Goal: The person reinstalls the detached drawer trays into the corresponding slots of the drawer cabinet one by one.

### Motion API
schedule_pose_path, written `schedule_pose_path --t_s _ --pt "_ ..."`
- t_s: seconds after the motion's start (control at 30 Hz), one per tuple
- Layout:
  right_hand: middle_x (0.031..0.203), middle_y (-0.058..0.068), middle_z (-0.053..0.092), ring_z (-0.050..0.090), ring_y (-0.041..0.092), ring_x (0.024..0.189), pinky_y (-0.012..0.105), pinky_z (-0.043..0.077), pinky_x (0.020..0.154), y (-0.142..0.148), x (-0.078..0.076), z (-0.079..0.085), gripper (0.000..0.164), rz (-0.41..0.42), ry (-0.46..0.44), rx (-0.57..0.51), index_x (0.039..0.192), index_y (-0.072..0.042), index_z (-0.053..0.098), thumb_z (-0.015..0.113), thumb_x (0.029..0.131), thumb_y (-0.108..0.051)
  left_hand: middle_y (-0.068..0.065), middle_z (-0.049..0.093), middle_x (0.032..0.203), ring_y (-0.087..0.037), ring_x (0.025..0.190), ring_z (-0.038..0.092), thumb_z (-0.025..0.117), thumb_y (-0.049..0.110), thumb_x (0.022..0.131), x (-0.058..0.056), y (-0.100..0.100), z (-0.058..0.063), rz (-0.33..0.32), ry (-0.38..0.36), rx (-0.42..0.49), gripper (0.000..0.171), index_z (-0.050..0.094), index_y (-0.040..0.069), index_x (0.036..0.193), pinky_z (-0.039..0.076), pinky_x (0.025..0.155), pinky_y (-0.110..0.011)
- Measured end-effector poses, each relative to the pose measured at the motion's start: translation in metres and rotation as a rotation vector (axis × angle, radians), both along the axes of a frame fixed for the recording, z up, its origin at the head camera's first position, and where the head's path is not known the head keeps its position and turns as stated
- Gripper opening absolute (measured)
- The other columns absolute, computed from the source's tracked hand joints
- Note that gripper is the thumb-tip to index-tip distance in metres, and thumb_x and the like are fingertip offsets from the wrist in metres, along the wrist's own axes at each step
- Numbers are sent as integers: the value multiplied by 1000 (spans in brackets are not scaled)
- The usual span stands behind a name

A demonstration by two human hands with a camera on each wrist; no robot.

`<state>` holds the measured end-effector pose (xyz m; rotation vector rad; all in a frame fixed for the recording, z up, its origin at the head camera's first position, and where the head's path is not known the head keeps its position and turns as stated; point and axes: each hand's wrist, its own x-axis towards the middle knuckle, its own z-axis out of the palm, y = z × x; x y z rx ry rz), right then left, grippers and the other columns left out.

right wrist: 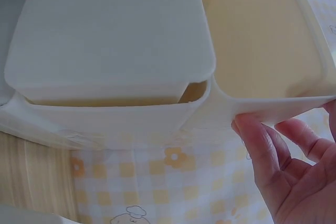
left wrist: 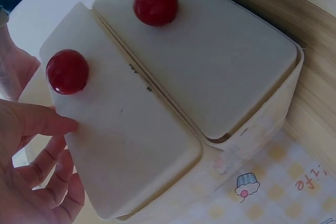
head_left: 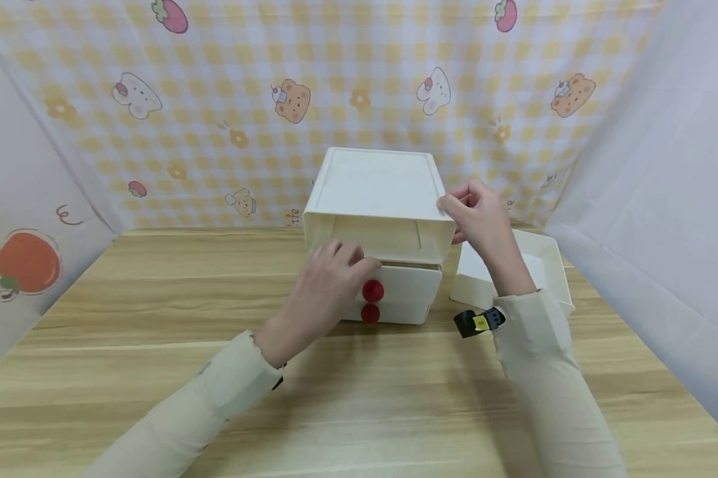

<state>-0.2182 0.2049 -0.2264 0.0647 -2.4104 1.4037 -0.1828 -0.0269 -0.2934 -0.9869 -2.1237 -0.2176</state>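
A white stacked drawer unit (head_left: pixel 379 182) stands against the back of the table, its top compartment hollow and without a drawer. Below it, a white drawer (left wrist: pixel 131 145) with a red knob (left wrist: pixel 67 72) stands slightly out from its frame. My left hand (head_left: pixel 331 285) pinches the upper edge of this drawer's front, thumb on the face and fingers behind it. At the unit's upper right front corner, my right hand (head_left: pixel 481 216) grips the open compartment's rim and side wall. The lowest drawer (left wrist: pixel 220 61) has a red knob (left wrist: pixel 156 4) too.
A loose white drawer (head_left: pixel 550 265) lies on the wood-grain table (head_left: pixel 382 411) right of the unit, partly hidden by my right arm. Behind the unit hangs a yellow checked cloth (head_left: pixel 359 60), and white cloth walls (head_left: pixel 663 219) close off both sides.
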Motion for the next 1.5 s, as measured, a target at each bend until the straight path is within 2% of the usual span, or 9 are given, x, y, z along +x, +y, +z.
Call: schedule_pose_path --t_s 0.37,0.5,0.63,0.8,1.03,1.23,1.5 --pt "70 -6 53 52 11 51 26 53 49 2 3 1 20 8 -1 -7 91 -9 56 58 85 -28 -5 58 86 -21 75 51 58 -3 82 -4 2 -3 6 -9 5 23 65 14 96 38 58 -26" --pt "70 -6 54 53 11 51 27 53 49 1 3 0 19 6 -2 -11 91 -9 57 58 85 -27 -4 58 86 -20 74 51 60 0 82 -2 1 -5 23 -8 -7 21 66 13 97 40 59 -26" --pt "70 -6 54 53 11 51 26 53 49 1 2 0 19 1 -8 -6 91 -9 57 58 85 -27 -4 59 85 -19 73 54 64 9 82 4 1 -8 28 -6 -35 14 66 12 95 46 59 -26" --pt "70 -6 54 54 12 52 26 53 49 1 2 2 20 0 -5 -2 91 -9 57 58 85 -28 -4 62 89 -20 77 58 66 20 83 7 3 -14 28 -54 -52 18 65 12 99 52 63 -28" --pt "70 -6 54 54 11 52 26 54 49 1 2 2 20 -2 -3 3 92 -8 57 58 85 -27 -5 62 97 -21 84 58 68 20 82 8 3 -17 36 -152 -27 26 62 10 105 53 69 -29" --pt "71 -6 54 52 10 51 25 53 49 -1 2 1 21 0 -11 6 92 -8 57 58 85 -27 -6 62 97 -21 87 58 69 19 82 5 2 -19 37 -177 -16 26 61 9 106 53 70 -30" --pt "71 -5 54 56 13 53 26 54 49 -2 1 1 20 -1 -11 1 92 -8 57 58 85 -27 -4 61 95 -21 84 58 69 19 83 4 2 -18 32 -198 -4 25 61 11 105 52 65 -30"
